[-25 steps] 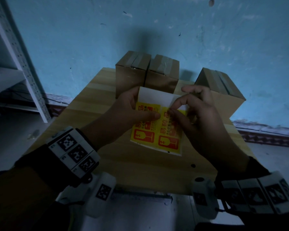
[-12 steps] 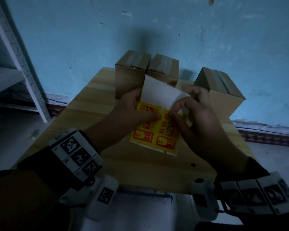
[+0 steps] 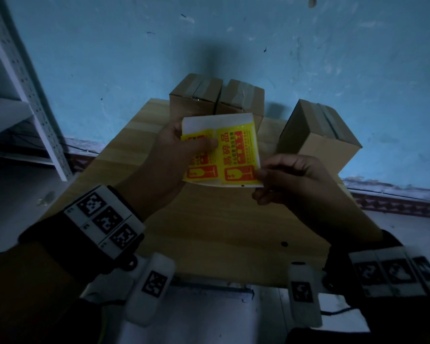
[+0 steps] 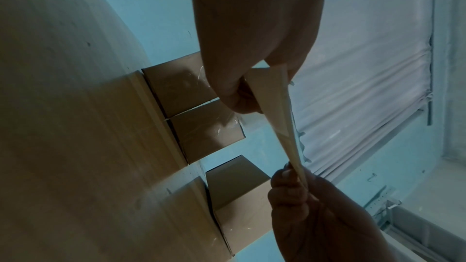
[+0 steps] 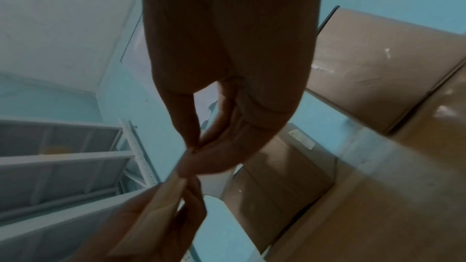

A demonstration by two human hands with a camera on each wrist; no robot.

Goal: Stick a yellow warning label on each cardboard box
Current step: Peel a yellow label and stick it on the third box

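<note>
A white backing sheet (image 3: 216,121) carrying two yellow and red warning labels (image 3: 238,155) is held up over the wooden table (image 3: 221,219). My left hand (image 3: 201,146) grips the sheet's left side, thumb across the left label. My right hand (image 3: 262,173) pinches the sheet's lower right corner. Three taped cardboard boxes stand behind: two side by side at the back, the left (image 3: 195,95) and the middle (image 3: 241,98), and one (image 3: 318,137) apart on the right. In the left wrist view the sheet (image 4: 274,107) appears edge-on between both hands. In the right wrist view my right hand (image 5: 191,152) pinches the sheet (image 5: 166,196).
A blue wall (image 3: 134,58) rises directly behind the boxes. A white metal shelf rack (image 3: 23,83) stands on the left, off the table. A small dark hole (image 3: 284,243) marks the tabletop near its front edge.
The sheet has risen and flattened out. My right hand left the sheet's top middle and now pinches its lower right corner. My left hand keeps its hold.
</note>
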